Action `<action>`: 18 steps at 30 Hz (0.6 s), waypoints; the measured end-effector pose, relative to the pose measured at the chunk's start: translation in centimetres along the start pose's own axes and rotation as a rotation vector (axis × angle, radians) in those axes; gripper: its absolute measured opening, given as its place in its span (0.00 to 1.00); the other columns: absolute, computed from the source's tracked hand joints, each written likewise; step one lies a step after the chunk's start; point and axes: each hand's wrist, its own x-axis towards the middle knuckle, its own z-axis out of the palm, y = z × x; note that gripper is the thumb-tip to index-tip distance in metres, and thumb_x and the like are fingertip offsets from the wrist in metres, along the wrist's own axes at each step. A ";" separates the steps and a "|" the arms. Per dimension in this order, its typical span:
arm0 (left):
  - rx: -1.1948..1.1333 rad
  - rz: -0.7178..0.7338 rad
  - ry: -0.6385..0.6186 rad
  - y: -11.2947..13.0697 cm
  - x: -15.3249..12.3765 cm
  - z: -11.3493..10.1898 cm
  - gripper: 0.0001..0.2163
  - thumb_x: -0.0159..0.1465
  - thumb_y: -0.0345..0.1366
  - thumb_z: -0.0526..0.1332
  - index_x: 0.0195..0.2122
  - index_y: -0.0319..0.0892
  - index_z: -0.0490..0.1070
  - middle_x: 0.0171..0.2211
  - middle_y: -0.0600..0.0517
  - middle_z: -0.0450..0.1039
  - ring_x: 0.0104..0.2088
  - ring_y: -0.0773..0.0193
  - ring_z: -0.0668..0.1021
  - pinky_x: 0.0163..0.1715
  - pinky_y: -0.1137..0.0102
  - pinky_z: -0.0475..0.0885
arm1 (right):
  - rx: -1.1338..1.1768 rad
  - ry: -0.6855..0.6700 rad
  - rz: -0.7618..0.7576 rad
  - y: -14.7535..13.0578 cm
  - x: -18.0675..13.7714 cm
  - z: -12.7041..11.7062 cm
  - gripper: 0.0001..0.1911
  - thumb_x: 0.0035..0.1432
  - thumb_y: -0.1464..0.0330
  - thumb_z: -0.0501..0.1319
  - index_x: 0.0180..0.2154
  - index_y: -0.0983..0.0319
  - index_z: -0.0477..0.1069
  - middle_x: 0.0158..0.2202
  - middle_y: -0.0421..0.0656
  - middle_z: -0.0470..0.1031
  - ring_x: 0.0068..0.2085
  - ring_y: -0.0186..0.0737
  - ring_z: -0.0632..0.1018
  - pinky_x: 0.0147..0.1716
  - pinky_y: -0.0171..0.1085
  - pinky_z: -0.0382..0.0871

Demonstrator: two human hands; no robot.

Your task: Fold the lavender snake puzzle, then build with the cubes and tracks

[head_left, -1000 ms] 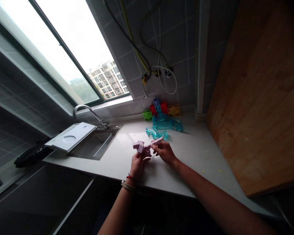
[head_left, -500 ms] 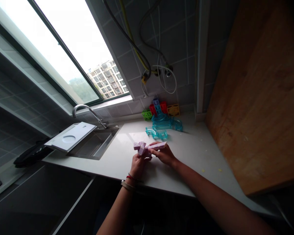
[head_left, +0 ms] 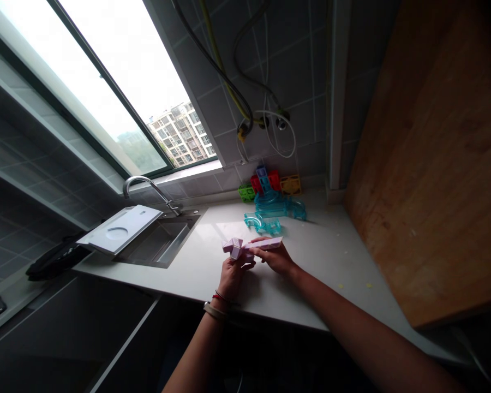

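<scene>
Between both hands, above the counter, is a pink and white folding snake puzzle made of wedge-shaped segments. Its left end is bunched into a knobbly cluster, while a straight arm points right. My left hand is closed around the underside of the cluster, the fingers partly hidden by it. My right hand grips the straight arm, with the thumb in front and fingers behind. Beyond the hands lie clear teal plastic track pieces.
Red, green and yellow plastic blocks stand by the tiled wall. On the left is a sink with a faucet and a white panel across it. A wooden board rises at the right.
The straight arm of the puzzle has turned slightly in my right hand, its tip now a little farther right. My left hand keeps its hold, and the view has shifted very slightly.
</scene>
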 end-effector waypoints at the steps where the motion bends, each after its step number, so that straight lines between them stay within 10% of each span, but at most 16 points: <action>1: -0.006 -0.006 0.000 0.1 0.0 0.0 0.18 0.55 0.43 0.77 0.41 0.36 0.82 0.37 0.43 0.83 0.36 0.56 0.84 0.43 0.59 0.77 | 0.010 -0.001 -0.002 0.0 0.0 0.1 0.23 0.51 0.57 0.73 0.45 0.64 0.80 0.36 0.47 0.83 0.32 0.42 0.80 0.24 0.35 0.71; 13: -0.139 -0.061 0.014 0.5 0.3 -0.5 0.18 0.59 0.44 0.75 0.46 0.41 0.79 0.43 0.46 0.82 0.44 0.56 0.83 0.50 0.60 0.75 | -0.026 -0.132 -0.101 -1.2 -0.7 0.2 0.24 0.54 0.65 0.73 0.54 0.59 0.79 0.51 0.48 0.82 0.50 0.50 0.81 0.51 0.46 0.74; 18: -0.164 -0.059 0.038 0.3 0.6 -1.0 0.17 0.61 0.44 0.74 0.47 0.43 0.77 0.44 0.48 0.80 0.45 0.59 0.82 0.47 0.63 0.75 | -0.032 -0.038 -0.009 0.0 0.4 -0.1 0.21 0.57 0.60 0.69 0.50 0.60 0.78 0.49 0.49 0.81 0.41 0.44 0.80 0.42 0.42 0.75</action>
